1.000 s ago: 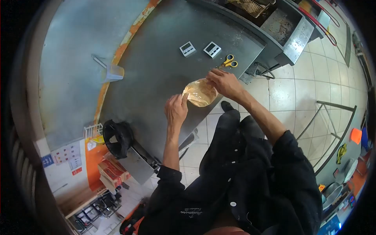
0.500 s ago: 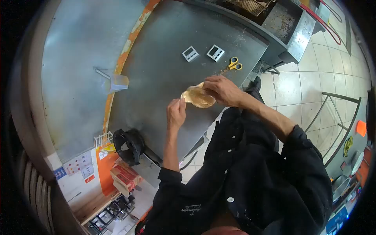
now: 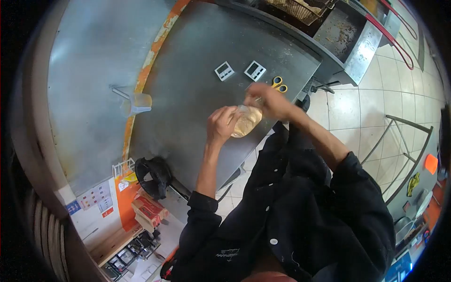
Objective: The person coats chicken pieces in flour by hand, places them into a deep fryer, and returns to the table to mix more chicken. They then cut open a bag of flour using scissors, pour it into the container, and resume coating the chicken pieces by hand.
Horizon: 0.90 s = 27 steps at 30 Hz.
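A clear plastic bag with yellowish-tan contents (image 3: 247,123) hangs over the front part of the grey metal table (image 3: 181,70). My left hand (image 3: 222,124) is closed on its left upper side. Close to the bag's upper right edge is my right hand (image 3: 270,101), smeared by motion; its fingers are blurred, and whether they grip the bag is unclear. Yellow-handled scissors (image 3: 279,85) lie just beyond my right hand. Two white digital timers, one on the left (image 3: 224,71) and one on the right (image 3: 255,71), rest on the table above the bag.
A clear plastic jug (image 3: 140,102) stands at the left by the orange-edged strip. Near the lower left table corner sits a black round object (image 3: 154,177). A fryer with a wire basket (image 3: 300,10) is at the top right, and a metal rack frame (image 3: 408,155) stands right.
The bag has turned more upright and shifted slightly down. My left hand has moved right and up onto it, while my right hand has moved to its upper edge.
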{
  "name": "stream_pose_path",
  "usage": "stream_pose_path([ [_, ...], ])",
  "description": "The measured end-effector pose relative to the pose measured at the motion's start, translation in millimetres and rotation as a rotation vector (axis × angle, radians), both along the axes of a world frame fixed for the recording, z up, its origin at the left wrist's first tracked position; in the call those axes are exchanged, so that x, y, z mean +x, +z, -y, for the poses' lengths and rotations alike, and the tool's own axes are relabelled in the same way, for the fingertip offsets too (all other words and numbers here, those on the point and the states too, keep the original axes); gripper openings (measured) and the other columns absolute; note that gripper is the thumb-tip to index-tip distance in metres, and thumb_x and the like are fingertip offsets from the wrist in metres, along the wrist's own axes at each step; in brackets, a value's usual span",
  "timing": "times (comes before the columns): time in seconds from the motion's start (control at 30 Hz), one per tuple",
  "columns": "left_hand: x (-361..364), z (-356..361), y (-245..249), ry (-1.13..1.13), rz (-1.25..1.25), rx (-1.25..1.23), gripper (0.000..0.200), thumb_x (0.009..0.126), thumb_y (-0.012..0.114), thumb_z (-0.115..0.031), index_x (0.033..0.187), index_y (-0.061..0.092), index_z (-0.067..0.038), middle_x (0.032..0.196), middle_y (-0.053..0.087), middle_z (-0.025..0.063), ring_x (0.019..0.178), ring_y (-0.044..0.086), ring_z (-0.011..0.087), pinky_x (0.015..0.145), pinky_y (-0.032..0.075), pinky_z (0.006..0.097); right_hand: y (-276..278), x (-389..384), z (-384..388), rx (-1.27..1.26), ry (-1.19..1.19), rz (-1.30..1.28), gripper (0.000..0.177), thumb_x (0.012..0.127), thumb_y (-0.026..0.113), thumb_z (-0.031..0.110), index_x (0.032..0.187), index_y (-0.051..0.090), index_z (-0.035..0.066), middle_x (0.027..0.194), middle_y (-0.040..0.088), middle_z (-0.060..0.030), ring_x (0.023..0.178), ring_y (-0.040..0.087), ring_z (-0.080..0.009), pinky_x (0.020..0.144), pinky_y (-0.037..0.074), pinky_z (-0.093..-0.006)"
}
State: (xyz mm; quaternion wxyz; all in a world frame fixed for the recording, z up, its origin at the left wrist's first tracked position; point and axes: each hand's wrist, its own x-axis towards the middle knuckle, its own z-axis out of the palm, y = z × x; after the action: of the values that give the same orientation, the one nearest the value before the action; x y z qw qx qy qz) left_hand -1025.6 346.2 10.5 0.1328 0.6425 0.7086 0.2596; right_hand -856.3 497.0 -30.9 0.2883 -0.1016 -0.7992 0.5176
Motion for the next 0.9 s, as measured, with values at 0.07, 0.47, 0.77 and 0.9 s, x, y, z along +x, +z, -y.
stream_pose_path([
  [0.07, -1, 5, -4, 0.005, 0.031, 0.034, 0.021, 0.085, 0.075, -0.015, 0.096, 0.069, 0.001, 0.086, 0.071, 0.0153, 0.077, 0.07, 0.0309, 0.066, 0.055, 0.037, -28, 16, -26, 0.046, -0.259, 0.464, 0.026, 0.09, 0.06, 0.016, 0.114, 0.061, 0.006, 0.11, 0.061, -0.0145, 0.104, 0.059, -0.0344, 0.086, 0.048, -0.0447],
  [0.47, 11, 3, 24, 0.073, 0.09, -0.004, 0.009, 0.088, 0.068, -0.011, 0.092, 0.07, -0.003, 0.093, 0.071, 0.0127, 0.086, 0.069, 0.0328, 0.075, 0.053, 0.0409, -111, 54, -37, 0.642, -0.297, 0.751, 0.038, 0.09, 0.062, 0.02, 0.126, 0.058, 0.01, 0.131, 0.052, -0.007, 0.12, 0.049, -0.0255, 0.097, 0.043, -0.0407],
  [0.77, 10, 6, 13, 0.13, 0.082, 0.101, 0.007, 0.086, 0.067, -0.008, 0.09, 0.069, -0.003, 0.085, 0.067, 0.0121, 0.08, 0.066, 0.0313, 0.071, 0.051, 0.0386, -112, 64, -43, 0.699, -0.214, 0.881, 0.027, 0.086, 0.062, 0.019, 0.107, 0.068, 0.004, 0.116, 0.059, -0.0114, 0.115, 0.052, -0.0241, 0.097, 0.044, -0.0363],
  [0.9, 8, 7, 18, 0.102, 0.113, 0.129, 0.007, 0.087, 0.066, -0.008, 0.088, 0.069, -0.002, 0.084, 0.066, 0.013, 0.078, 0.064, 0.0332, 0.07, 0.051, 0.0377, -105, 68, -46, 0.709, -0.311, 0.834, 0.018, 0.084, 0.063, 0.017, 0.092, 0.072, 0.003, 0.113, 0.059, -0.0106, 0.116, 0.051, -0.0255, 0.096, 0.046, -0.0371],
])
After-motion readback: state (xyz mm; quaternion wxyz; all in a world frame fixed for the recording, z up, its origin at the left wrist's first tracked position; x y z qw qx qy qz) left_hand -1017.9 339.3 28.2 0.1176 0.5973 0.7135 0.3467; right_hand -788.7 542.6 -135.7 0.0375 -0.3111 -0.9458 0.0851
